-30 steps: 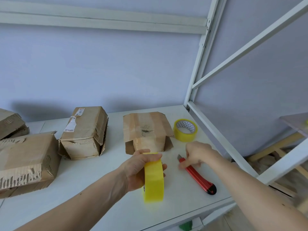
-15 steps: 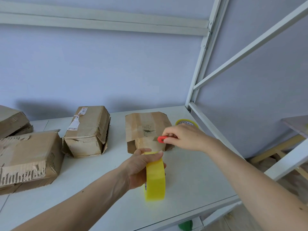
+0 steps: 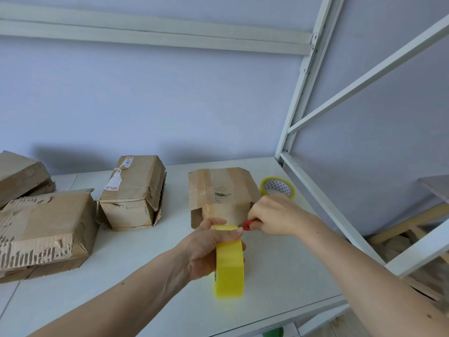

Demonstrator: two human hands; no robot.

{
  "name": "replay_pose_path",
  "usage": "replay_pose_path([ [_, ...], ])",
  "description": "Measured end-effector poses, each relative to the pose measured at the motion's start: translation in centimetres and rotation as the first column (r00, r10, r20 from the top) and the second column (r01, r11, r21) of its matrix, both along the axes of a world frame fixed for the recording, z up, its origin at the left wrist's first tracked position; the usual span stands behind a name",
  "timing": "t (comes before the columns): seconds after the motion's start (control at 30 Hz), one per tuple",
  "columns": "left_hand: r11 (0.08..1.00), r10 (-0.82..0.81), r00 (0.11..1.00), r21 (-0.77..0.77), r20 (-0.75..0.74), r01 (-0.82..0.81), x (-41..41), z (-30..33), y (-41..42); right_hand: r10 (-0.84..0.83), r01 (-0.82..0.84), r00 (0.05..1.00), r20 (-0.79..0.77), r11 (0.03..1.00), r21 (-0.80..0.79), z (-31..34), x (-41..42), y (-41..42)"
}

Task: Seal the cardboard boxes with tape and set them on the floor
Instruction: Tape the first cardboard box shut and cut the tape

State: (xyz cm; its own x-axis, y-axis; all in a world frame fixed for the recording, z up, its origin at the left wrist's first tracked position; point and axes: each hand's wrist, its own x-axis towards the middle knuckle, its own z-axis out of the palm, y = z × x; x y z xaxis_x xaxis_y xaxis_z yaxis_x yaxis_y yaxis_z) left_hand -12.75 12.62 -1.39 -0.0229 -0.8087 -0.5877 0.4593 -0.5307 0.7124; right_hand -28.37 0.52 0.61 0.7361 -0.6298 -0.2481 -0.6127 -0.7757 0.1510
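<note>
We see the small cardboard box [image 3: 222,193] lying on the white counter [image 3: 279,261] just past centre, its front flaps loose. Directly below it at 6 o'clock, our left hand [image 3: 206,249] grips a yellow tape roll [image 3: 229,263] stood on edge, fingers curled over its top. At 3 o'clock from that hand, our right hand [image 3: 272,215] is closed around a red utility knife [image 3: 248,224], only its red end showing, just beside the box's front. A second tape roll [image 3: 278,188] lies flat at the box's 3 o'clock. Three more battered boxes [image 3: 133,190] sit toward 9 o'clock.
</note>
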Motion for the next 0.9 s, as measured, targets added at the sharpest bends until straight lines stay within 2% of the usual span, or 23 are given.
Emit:
replay_pose_path([
  [0.2,1.000,-0.009,1.000,0.003,-0.003,0.009,-0.1,-0.1,0.3,-0.361,0.312,0.899,0.247,0.925,0.214,3.4,-0.6,-1.7],
  [0.23,1.000,-0.009,1.000,0.000,-0.003,0.009,-0.1,-0.1,0.3,-0.358,0.304,0.880,0.311,0.930,0.207,3.0,0.0,-1.8],
  [0.33,1.000,-0.003,1.000,0.001,-0.006,0.003,-0.1,-0.1,0.4,-0.207,0.150,0.806,0.554,0.978,0.146,0.4,2.7,-1.3],
  [0.37,1.000,0.002,1.000,0.001,-0.006,-0.002,-0.1,-0.1,0.4,-0.180,0.109,0.793,0.582,0.982,0.157,-0.5,3.4,-1.4],
  [0.47,1.000,0.004,1.000,-0.005,-0.005,-0.004,-0.1,-0.2,0.5,-0.161,0.082,0.807,0.569,0.983,0.162,-2.0,4.5,-1.5],
  [0.63,1.000,-0.015,1.000,0.023,-0.010,0.016,0.5,-0.5,0.5,-0.185,0.115,0.763,0.619,0.982,0.152,-2.7,4.6,-1.6],
  [0.9,0.998,-0.049,0.998,0.049,-0.037,0.051,1.4,-0.2,-0.2,-0.068,0.121,0.808,0.586,0.991,-0.051,-4.0,4.6,-1.7],
])
